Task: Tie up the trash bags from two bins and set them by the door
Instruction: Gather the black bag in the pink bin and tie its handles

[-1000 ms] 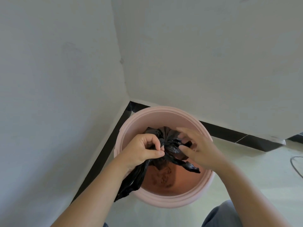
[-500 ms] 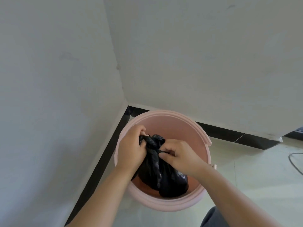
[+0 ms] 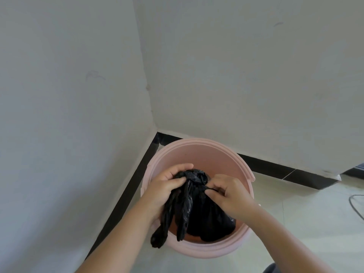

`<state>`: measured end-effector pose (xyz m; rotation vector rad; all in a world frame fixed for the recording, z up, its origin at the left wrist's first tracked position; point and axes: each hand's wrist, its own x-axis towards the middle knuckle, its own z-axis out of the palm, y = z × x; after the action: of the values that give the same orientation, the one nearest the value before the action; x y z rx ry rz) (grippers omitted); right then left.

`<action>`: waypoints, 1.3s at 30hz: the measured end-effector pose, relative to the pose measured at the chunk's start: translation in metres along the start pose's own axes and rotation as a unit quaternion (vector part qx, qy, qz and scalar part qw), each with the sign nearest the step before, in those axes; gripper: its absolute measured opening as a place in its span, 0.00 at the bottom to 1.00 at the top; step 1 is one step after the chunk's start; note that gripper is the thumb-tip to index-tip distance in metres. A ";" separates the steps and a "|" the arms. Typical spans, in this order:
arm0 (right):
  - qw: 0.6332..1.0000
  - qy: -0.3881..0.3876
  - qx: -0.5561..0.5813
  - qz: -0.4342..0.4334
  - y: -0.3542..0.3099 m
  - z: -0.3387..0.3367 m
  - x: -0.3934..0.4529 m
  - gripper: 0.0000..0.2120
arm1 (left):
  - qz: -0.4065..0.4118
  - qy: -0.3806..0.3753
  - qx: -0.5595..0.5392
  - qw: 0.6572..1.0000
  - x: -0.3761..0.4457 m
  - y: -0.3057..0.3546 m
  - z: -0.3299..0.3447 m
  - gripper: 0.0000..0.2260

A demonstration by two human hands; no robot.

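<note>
A round pink bin (image 3: 206, 152) stands in the corner of the room. Inside it sits a black trash bag (image 3: 204, 215) with its top gathered into a twisted knot. My left hand (image 3: 165, 186) grips the knot from the left, fingers curled over the top. My right hand (image 3: 226, 196) pinches the bag's neck from the right. Two loose black tails (image 3: 171, 219) hang down toward me, one over the bin's near rim.
Two white walls (image 3: 78, 95) meet just behind the bin, with a black skirting strip (image 3: 275, 170) along their base. Pale tiled floor (image 3: 305, 223) lies to the right, where a dark cable (image 3: 354, 205) curves at the edge.
My hands have drawn apart slightly on the knot. The bag's tails now hang down over the near rim, and my left fingers lie over the top of the knot.
</note>
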<state>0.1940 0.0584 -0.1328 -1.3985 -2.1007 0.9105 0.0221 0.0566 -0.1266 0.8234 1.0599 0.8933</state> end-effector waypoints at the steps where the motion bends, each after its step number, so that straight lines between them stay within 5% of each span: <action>1: 1.000 -0.001 -0.002 -0.005 0.000 0.000 -0.001 0.04 | 0.004 0.006 -0.011 1.000 0.001 -0.001 0.001 0.17; 9: 0.999 0.003 0.002 -0.041 -0.005 0.008 0.004 0.05 | 0.064 0.027 -0.004 0.998 0.010 -0.009 0.006 0.20; 14: 0.999 -0.010 0.000 -0.038 -0.001 0.008 0.003 0.11 | 0.076 0.153 0.066 0.983 0.015 -0.014 -0.002 0.13; 20: 0.959 -0.220 0.078 0.159 -0.001 -0.017 -0.002 0.06 | 0.133 0.151 0.146 0.969 0.013 -0.024 0.000 0.16; 24: 0.975 -0.069 0.114 0.180 0.005 -0.021 0.003 0.12 | 0.158 0.118 0.205 0.959 0.011 -0.030 0.006 0.21; 28: 0.983 -0.105 0.094 0.115 0.008 -0.012 0.008 0.20 | 0.189 0.086 0.243 0.948 0.007 -0.029 0.012 0.21; 31: 0.983 -0.114 0.084 0.119 0.011 -0.011 0.009 0.13 | 0.215 0.105 0.260 0.936 0.009 -0.034 0.010 0.21; 36: 0.971 -0.187 -0.116 0.091 0.014 0.005 0.011 0.09 | 0.164 0.095 0.416 0.889 0.011 -0.040 0.006 0.06; 39: 0.934 -0.238 -0.257 0.067 0.012 0.016 0.010 0.10 | 0.090 0.040 0.549 0.830 0.009 -0.037 -0.002 0.07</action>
<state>0.1869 0.0665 -0.1524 -1.7243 -2.7876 0.8469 0.0301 0.0502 -0.1630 1.8746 1.5992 0.3917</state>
